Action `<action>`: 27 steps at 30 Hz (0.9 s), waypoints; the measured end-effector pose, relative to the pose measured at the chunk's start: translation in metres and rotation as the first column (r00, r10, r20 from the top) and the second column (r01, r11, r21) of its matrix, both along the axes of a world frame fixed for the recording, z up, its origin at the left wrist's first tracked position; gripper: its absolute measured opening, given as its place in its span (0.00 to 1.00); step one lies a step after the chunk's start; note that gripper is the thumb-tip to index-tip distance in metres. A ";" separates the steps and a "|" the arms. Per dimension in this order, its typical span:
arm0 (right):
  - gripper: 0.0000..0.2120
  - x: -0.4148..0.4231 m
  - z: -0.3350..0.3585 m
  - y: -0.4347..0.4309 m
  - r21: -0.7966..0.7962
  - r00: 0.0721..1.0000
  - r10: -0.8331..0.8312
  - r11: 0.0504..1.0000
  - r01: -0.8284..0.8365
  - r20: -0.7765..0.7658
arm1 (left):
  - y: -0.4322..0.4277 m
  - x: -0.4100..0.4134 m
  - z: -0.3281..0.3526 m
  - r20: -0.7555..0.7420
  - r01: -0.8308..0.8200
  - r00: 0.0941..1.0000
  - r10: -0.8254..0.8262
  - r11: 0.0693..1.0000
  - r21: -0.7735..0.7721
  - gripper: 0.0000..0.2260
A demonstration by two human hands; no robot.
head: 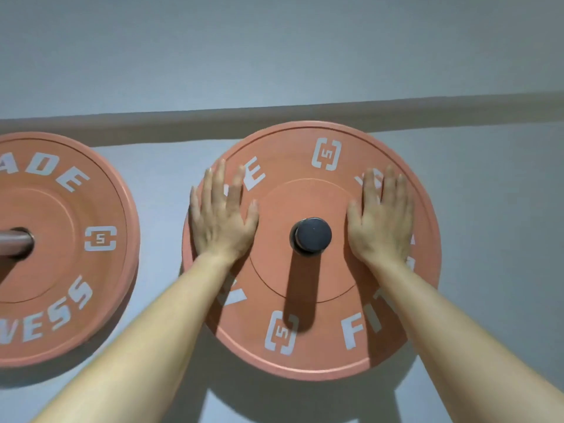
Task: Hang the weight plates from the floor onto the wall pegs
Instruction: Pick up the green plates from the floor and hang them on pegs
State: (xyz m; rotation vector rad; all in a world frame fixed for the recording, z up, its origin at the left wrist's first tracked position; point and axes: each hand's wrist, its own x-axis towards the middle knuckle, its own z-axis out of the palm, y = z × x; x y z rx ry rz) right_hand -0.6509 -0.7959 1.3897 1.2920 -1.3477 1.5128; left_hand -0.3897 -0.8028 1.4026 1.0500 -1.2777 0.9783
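Salmon-pink round rubber weight plate (305,193), ctr of frame, sits on dark metal wall peg (312,235); left grip (222,221) & right grip (381,221) press flat on it, fingers spread. Twin plate (61,239) at left edge already hung; floor unseen, so what's left is unknown.

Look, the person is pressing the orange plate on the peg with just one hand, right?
Not quite: it is two hands, not one. The head view shows the left hand and the right hand both pressing flat on the orange plate, one on each side of the peg that pokes through its middle.
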 end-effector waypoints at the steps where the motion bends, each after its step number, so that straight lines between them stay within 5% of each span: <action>1: 0.30 0.003 -0.015 -0.004 0.050 0.998 -0.009 0.999 0.013 -0.061 | -0.007 -0.004 -0.019 0.020 -0.008 1.000 0.006 0.997 0.081 0.28; 4: 0.30 0.008 -0.052 -0.016 0.127 0.986 -0.013 0.991 0.035 -0.168 | -0.025 -0.017 -0.053 -0.016 0.008 1.000 -0.004 0.962 0.272 0.28; 13: 0.32 0.006 -0.058 -0.032 0.099 0.982 -0.068 0.991 0.086 -0.174 | -0.042 -0.023 -0.056 -0.049 -0.067 0.996 0.079 0.974 0.215 0.28; 23: 0.38 -0.018 -0.052 0.008 0.342 0.953 0.097 0.940 0.007 -0.286 | -0.001 -0.007 -0.049 0.022 0.028 0.999 -0.045 0.865 0.501 0.34; 27: 0.40 -0.046 -0.065 0.029 0.317 0.994 -0.016 0.947 0.051 -0.111 | 0.014 -0.008 -0.099 -0.221 0.116 0.975 -0.003 0.856 0.503 0.44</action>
